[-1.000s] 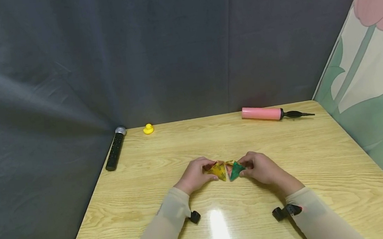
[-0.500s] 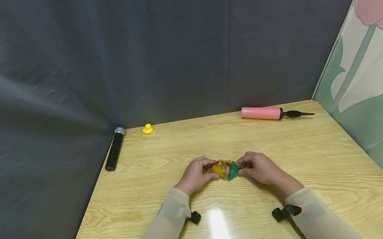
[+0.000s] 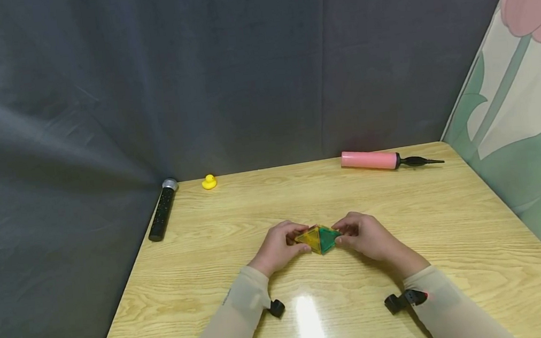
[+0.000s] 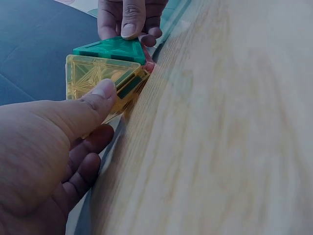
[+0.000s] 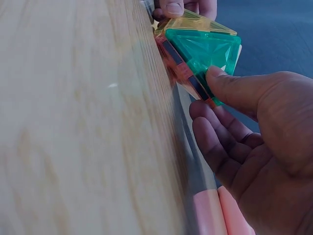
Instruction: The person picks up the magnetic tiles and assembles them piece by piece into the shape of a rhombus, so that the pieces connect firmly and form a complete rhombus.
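Translucent triangular magnetic tiles meet just above the wooden table between my hands. A yellow tile (image 3: 308, 238) is on the left and a green tile (image 3: 328, 238) on the right, their edges touching. My left hand (image 3: 281, 247) pinches the yellow side, with the thumb across the yellow tile's face in the left wrist view. My right hand (image 3: 369, 237) pinches the green side, its thumb on the green tile (image 5: 200, 51). A red-orange tile (image 5: 177, 67) lies along the green one's lower edge in the right wrist view. The far side of the joined shape is mostly hidden.
At the table's (image 3: 203, 282) back left lie a black microphone (image 3: 161, 213) and a small yellow rubber duck (image 3: 209, 182). A pink hand pump (image 3: 371, 160) lies at the back right. A dark curtain (image 3: 243, 75) hangs behind the table.
The gap between the yellow and green sides has closed, and the two now touch. My right hand has shifted slightly left, while the left hand has barely moved.
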Action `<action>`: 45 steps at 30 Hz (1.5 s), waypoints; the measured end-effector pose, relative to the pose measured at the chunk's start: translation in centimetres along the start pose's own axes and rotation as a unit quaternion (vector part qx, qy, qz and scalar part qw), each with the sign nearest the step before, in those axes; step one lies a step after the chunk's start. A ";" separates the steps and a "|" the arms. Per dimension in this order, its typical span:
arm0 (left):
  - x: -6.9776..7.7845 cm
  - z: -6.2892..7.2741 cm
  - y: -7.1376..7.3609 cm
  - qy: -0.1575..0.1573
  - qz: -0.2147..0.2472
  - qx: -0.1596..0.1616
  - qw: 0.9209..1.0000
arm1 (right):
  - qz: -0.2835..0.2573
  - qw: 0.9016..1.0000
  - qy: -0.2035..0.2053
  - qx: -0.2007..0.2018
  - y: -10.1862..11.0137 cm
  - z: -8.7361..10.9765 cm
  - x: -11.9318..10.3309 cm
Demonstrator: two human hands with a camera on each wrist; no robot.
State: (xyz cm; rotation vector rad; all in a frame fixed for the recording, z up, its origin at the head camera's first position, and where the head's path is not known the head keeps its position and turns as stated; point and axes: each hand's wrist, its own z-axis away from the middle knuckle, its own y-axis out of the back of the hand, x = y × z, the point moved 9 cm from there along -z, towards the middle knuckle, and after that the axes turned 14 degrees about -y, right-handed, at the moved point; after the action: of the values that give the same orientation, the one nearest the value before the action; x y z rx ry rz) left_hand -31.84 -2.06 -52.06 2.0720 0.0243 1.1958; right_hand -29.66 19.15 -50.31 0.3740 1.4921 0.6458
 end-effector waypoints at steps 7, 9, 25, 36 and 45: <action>-0.2 0.1 0.1 0.003 0.036 0.028 0.999 | 0.001 1.000 -0.020 -0.007 -0.2 -0.3 0.9; -0.2 0.1 0.1 0.001 0.043 0.031 0.999 | 0.000 1.000 -0.024 -0.008 -0.2 -0.3 1.1; 0.4 -0.2 0.0 -0.019 0.068 0.056 0.996 | 0.006 1.000 -0.016 -0.007 -0.3 -0.2 1.0; 0.4 -0.1 -0.1 -0.016 0.073 0.057 0.996 | 0.004 1.000 -0.010 -0.008 -0.4 -0.1 0.7; 0.2 -0.1 -0.2 -0.012 0.078 0.056 0.995 | 0.002 1.000 -0.015 -0.009 -0.3 -0.1 0.7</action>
State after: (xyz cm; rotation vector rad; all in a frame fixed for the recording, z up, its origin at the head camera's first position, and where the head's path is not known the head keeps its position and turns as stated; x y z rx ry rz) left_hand -31.72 -1.81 -52.03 2.2206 -0.0853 1.2883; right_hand -29.72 19.38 -51.04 0.3714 1.4560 0.6552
